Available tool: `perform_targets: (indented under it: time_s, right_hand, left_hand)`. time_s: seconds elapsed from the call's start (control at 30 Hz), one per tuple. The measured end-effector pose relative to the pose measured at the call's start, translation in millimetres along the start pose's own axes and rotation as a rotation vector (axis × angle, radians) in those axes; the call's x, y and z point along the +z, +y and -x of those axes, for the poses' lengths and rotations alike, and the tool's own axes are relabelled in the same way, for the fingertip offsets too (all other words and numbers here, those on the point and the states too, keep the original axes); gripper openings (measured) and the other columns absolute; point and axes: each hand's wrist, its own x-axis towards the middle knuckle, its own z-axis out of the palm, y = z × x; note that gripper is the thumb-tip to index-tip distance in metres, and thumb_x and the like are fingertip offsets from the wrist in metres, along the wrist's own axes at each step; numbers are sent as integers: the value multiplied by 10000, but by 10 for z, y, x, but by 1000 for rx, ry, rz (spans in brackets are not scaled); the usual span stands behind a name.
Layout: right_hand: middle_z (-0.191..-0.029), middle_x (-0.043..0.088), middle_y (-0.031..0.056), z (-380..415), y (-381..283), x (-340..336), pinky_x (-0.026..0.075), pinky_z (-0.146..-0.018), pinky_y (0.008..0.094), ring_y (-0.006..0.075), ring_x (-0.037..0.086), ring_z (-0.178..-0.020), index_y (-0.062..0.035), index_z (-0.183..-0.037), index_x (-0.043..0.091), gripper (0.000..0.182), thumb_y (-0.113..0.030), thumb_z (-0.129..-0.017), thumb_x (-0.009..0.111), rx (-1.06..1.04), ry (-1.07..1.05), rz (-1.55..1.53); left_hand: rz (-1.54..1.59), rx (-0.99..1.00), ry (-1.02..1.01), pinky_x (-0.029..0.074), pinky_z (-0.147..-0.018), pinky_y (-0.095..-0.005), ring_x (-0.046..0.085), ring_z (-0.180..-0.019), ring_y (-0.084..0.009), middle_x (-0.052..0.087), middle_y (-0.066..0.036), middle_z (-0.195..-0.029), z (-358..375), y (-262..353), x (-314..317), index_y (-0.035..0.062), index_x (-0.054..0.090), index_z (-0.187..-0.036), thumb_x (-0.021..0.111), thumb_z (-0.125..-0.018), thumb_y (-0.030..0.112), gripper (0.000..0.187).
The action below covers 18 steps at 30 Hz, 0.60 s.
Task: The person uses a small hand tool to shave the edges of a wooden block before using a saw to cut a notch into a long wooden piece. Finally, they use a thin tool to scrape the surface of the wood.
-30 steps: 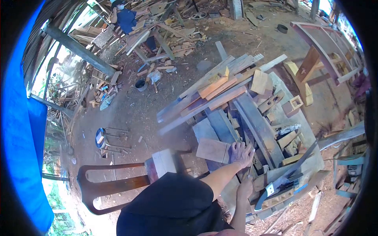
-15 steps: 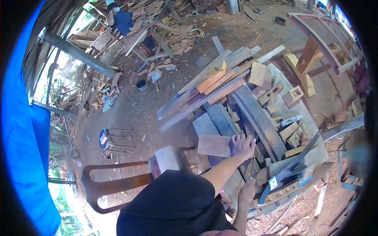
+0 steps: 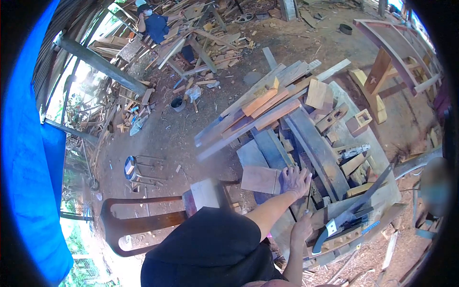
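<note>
My left hand (image 3: 296, 182) lies flat with spread fingers on the right end of a pale board (image 3: 260, 179), which has a dark line across it. Below it, my right hand (image 3: 302, 229) is closed round the grip of a slim tool (image 3: 306, 206). Its narrow shaft points up toward my left hand, and its kind is too small to make out. To the right lies a handsaw (image 3: 354, 208) with a dark, curved handle. Long dark planks (image 3: 318, 153) are on the worktable (image 3: 389, 189) beyond my left hand.
Stacked boards (image 3: 258, 110) stick out past the table's far left side. Wood blocks (image 3: 359, 123) and offcuts lie at the right. A wooden chair (image 3: 143, 225) stands at my left, a round stool (image 3: 130, 167) beyond it. Another person (image 3: 155, 28) is in the background.
The whole view has shifted slightly right and down. My right hand and the slim tool have moved a little against the table; my left hand stays on the board.
</note>
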Motion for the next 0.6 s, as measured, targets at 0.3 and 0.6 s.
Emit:
perform_targets:
  time_s: [0.3,0.6]
  right_hand:
    - [-789,649,219,19,25,14,518,-621,491,400,651,-722,-14,-1012,482,173,-167,-964,415,12,-47,22]
    - [-787,646,226,-66,-7,100,510,-600,487,389,655,-729,-20,-1019,502,193,-188,-955,432,24,-2,2]
  left_hand:
    - [9,32,104,259,-966,-493,501,-1033,-289,572,-129,-1014,-17,7,54,136,616,-985,504,-892,372,277]
    - [-38,-9,-55,234,-994,-475,475,-1112,-282,579,-144,-1120,-25,51,-96,107,611,-1122,448,-921,403,393]
